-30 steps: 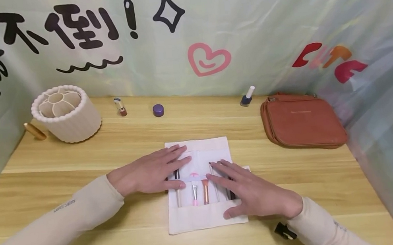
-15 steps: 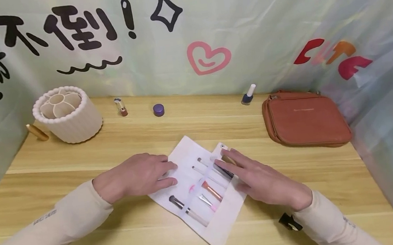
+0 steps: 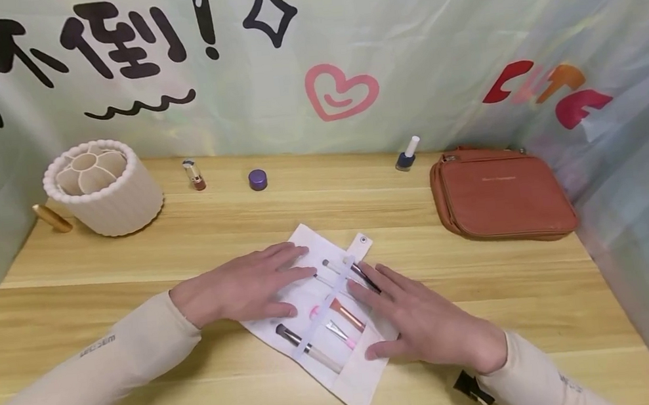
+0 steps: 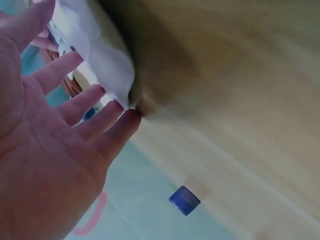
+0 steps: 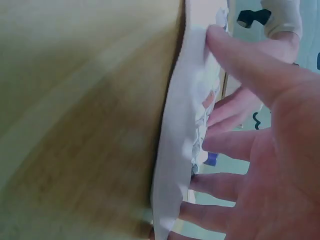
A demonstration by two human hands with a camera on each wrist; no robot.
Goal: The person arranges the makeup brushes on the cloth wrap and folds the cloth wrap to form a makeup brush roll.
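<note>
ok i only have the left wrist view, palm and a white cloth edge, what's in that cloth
Observer: The white brush roll lies open on the table, with several makeup brushes tucked under its strap.
Operator: where's the other hand
Observer: The right hand lies flat on the roll's right side; the left hand lies flat on its left.
Operator: anything else nearby
Observer: A brown pouch sits closed at the table's right, apart from the roll.
</note>
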